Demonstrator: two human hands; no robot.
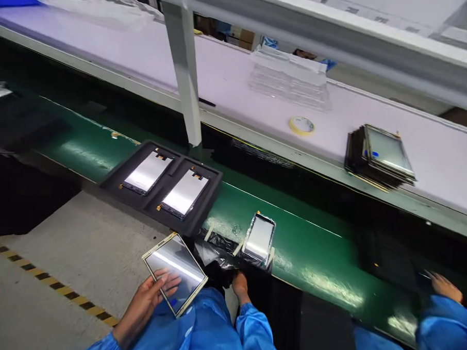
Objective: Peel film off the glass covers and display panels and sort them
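My left hand [154,291] holds a glass touch panel [181,268] with a pale frame, tilted above my lap; fingers show through the glass. Shiny black plastic [224,259], seemingly a bag, hangs at the bench edge. My right hand [241,286] is closed against this plastic, its fingertips hidden. Just beyond, a small display panel [259,238] with a shiny edge lies at the green bench's near edge. To the left, a black foam tray [213,195] carries two display panels, one in the left recess [148,172] and one in the right recess [185,192].
On the raised white shelf [230,77] are a stack of framed panels [387,153], a tape roll [301,125] and clear plastic sheets [290,77]. A post [184,69] rises behind the tray. At right, a co-worker's hand [446,287] reaches over the green bench [315,251].
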